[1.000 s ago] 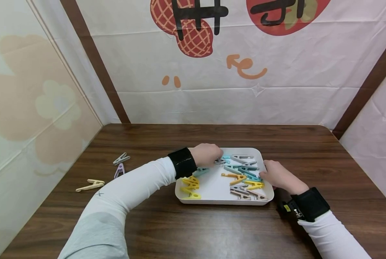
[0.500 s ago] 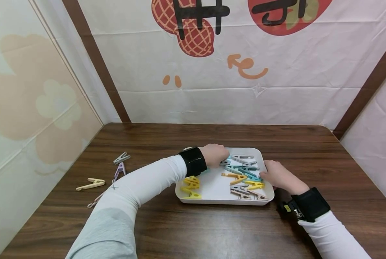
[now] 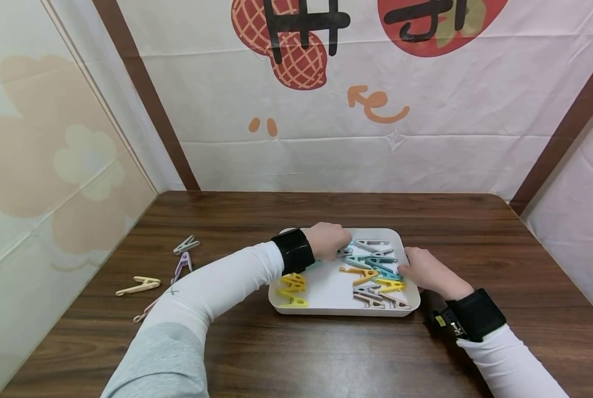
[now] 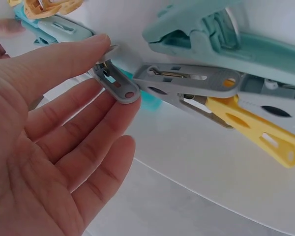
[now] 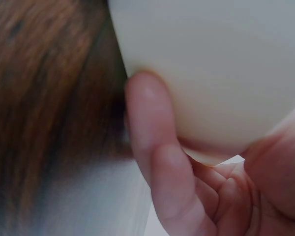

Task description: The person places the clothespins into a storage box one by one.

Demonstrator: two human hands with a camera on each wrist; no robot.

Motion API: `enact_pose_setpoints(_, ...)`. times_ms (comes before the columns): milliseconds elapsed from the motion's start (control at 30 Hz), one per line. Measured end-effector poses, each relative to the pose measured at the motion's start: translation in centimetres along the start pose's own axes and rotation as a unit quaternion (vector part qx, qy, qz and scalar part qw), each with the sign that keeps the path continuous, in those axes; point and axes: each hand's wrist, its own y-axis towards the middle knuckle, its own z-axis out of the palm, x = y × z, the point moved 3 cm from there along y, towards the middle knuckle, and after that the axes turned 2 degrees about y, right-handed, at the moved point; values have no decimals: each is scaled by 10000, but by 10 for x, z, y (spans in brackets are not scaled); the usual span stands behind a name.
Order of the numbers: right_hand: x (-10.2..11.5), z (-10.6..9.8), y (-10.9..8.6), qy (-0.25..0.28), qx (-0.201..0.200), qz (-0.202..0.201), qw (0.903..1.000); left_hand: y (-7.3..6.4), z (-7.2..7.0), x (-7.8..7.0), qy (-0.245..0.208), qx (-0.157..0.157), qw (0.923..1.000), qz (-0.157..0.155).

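Note:
A white tray (image 3: 321,287) of clothespins lies on the table. My left hand (image 3: 328,240) reaches in at its far side. In the left wrist view a grey clothespin (image 4: 119,86) is pinched between the thumb and fingers, beside another grey clothespin (image 4: 187,81) and a teal one (image 4: 255,51). A yellow clothespin (image 4: 258,130) lies beneath the grey row. My right hand (image 3: 433,271) grips the tray's right edge, thumb over the rim; in the right wrist view its fingers (image 5: 150,108) curl against the tray's outer wall (image 5: 206,83).
On the table to the left lie a pale grey clothespin (image 3: 186,244), a purple one (image 3: 182,265), a cream one (image 3: 138,285) and a pink one (image 3: 144,312) partly under the left sleeve. Printed cloth walls (image 3: 296,160) stand behind the table and at both sides.
My left hand has moved slightly right over the tray, then stayed there. Its sleeve has uncovered the pink clothespin. The right hand and the tray stay in place.

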Motion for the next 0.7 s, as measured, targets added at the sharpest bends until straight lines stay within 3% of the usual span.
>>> enact_pose_setpoints(467,1,-1,0,-18,42,53,10000,-4,6,2,-491,-10,9985,234)
enact_pose_setpoints(700,1,0,0,-3,46,133,9999,-4,9,0,-317,-30,9994,156)
